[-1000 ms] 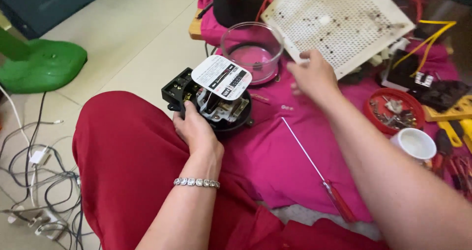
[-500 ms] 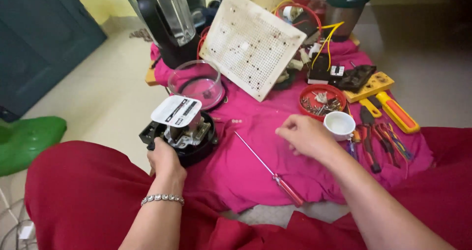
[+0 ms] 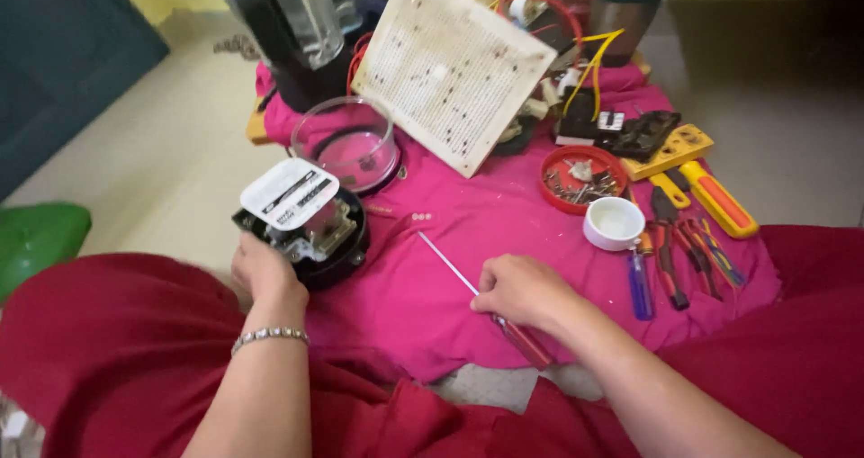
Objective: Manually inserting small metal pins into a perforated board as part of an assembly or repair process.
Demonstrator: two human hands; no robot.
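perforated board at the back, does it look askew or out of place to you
Yes. The perforated board stands tilted, one corner down on the pink cloth, leaning back on the clutter behind rather than lying flat. Its face is speckled with dark marks.

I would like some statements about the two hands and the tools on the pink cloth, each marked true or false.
1. The left hand holds the round black device with a white label. True.
2. The right hand rests on the red-handled screwdriver. True.
3. The white cup lies on its side. False: it stands upright.
4. The red dish is empty. False: it holds small metal parts.
5. The perforated board lies flat. False: it leans tilted.
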